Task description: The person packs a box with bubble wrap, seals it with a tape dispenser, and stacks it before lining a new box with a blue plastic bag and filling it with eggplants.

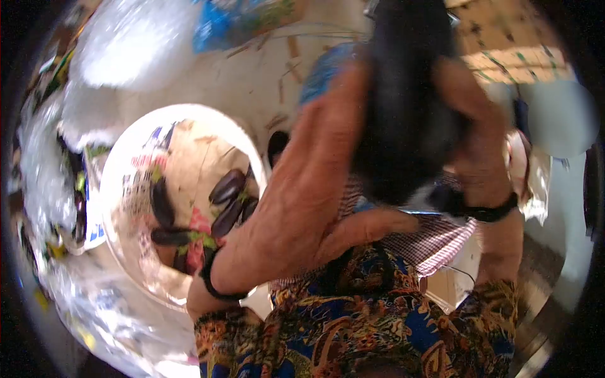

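Close to the camera, a large dark, rounded thing that looks like an eggplant (406,120) stands upright between my hands, blurred by motion. My left hand (309,170) presses along its left side with long fingers, and the thumb reaches across below it. On the other side my right hand (472,120) grips it, its fingers partly hidden. Below and left, a round white tub (183,110) lined with printed paper (189,151) holds several smaller eggplants (162,200) with green caps.
Clear plastic bags (132,44) crowd the left side. A blue bag (217,28) lies at the back on the pale floor (252,82), among brown scraps. At the back right are cardboard boxes (504,31). A checked cloth (435,242) lies over my lap.
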Motion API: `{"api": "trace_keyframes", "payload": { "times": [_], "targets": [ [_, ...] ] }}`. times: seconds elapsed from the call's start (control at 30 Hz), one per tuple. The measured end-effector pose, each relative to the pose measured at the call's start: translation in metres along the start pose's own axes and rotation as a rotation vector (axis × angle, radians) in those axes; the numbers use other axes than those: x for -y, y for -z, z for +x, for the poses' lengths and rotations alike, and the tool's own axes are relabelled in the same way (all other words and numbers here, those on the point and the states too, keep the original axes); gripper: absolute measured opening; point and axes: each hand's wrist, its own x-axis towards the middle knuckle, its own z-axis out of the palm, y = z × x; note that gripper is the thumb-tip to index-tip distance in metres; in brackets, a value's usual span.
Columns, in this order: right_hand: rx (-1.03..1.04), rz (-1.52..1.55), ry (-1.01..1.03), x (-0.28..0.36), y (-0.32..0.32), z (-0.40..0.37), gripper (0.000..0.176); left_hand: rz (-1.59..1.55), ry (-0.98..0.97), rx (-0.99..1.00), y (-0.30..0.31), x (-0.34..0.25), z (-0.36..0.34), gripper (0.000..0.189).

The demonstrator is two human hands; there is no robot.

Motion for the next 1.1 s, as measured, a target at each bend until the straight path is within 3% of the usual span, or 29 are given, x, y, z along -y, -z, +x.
{"api": "trace_keyframes", "payload": {
  "times": [0.03,0.07,0.1,0.13,0.17,0.2,0.27,0.33,0.4,0.47,0.5,0.53,0.6,0.7,0.8,0.83,0.93,0.97,1.0,1.03,1.07,1.1],
  "targets": [
    [-0.052,0.133,-0.058,0.005,-0.003,-0.006,0.053,-0.003,0.046,0.130,0.018,0.005,0.000,0.080],
    [-0.195,0.042,-0.109,0.008,0.000,-0.015,0.054,-0.010,0.093,0.268,0.043,0.014,-0.004,0.069],
    [-0.450,-0.279,-0.040,-0.013,0.047,-0.027,0.045,-0.095,0.321,0.117,0.066,0.024,-0.016,0.060],
    [-0.362,-0.339,-0.172,-0.007,0.049,-0.036,0.052,-0.181,0.536,-0.046,0.090,0.037,-0.032,0.052],
    [-0.325,-0.194,-0.336,-0.004,0.041,-0.033,0.054,-0.147,0.609,-0.179,0.114,0.058,-0.050,0.050],
    [-0.415,-0.223,-0.459,-0.017,0.052,-0.036,0.052,-0.117,0.680,-0.308,0.137,0.084,-0.076,0.047],
    [-0.284,-0.419,-0.623,-0.059,0.092,-0.035,0.053,0.168,0.850,-0.411,0.178,0.154,-0.155,0.039],
    [-0.209,-0.485,-0.720,-0.105,0.117,-0.028,0.055,0.593,0.703,-0.155,0.188,0.205,-0.239,0.020],
    [-0.218,-0.463,-0.764,-0.145,0.128,-0.014,0.052,-0.076,1.254,-0.465,0.169,0.228,-0.303,0.018],
    [-0.403,-0.257,-0.831,-0.186,0.140,0.003,0.045,0.621,0.514,-0.152,0.137,0.277,-0.383,0.028],
    [-0.417,-0.199,-0.835,-0.204,0.146,0.010,0.044,0.489,0.814,-0.258,0.123,0.284,-0.404,0.034],
    [-0.396,-0.173,-0.825,-0.220,0.146,0.013,0.044,0.340,1.106,-0.368,0.097,0.270,-0.383,0.041],
    [-0.313,-0.202,-0.818,-0.249,0.146,0.027,0.042,0.771,1.015,-0.211,0.076,0.264,-0.349,0.058],
    [-0.131,-0.459,-0.782,-0.279,0.140,0.036,0.040,0.933,0.883,-0.109,0.065,0.276,-0.309,0.062],
    [0.054,-0.756,-0.649,-0.291,0.144,0.019,0.038,0.906,0.921,0.069,0.072,0.310,-0.307,0.066],
    [0.110,-0.809,-0.571,-0.290,0.142,0.020,0.037,0.735,0.995,0.167,0.089,0.315,-0.301,0.072],
    [0.174,-0.881,-0.340,-0.271,0.147,0.002,0.035,0.560,1.096,0.322,0.106,0.342,-0.305,0.065],
    [0.466,-1.306,-0.337,-0.263,0.167,0.006,0.033,0.543,1.065,0.312,0.107,0.344,-0.305,0.067],
    [0.220,-1.107,-0.650,-0.199,0.128,0.014,0.032,0.408,1.207,0.274,0.104,0.313,-0.272,0.060],
    [0.310,-1.112,-0.692,-0.171,0.128,0.020,0.050,0.328,1.272,0.072,0.095,0.277,-0.243,0.058],
    [0.140,-0.530,-0.385,-0.176,0.155,-0.007,0.055,0.247,1.342,-0.139,0.089,0.249,-0.228,0.056],
    [0.063,-0.561,-0.502,-0.120,0.121,0.004,0.057,-0.043,1.346,-0.369,0.090,0.238,-0.234,0.056]
  ]
}}
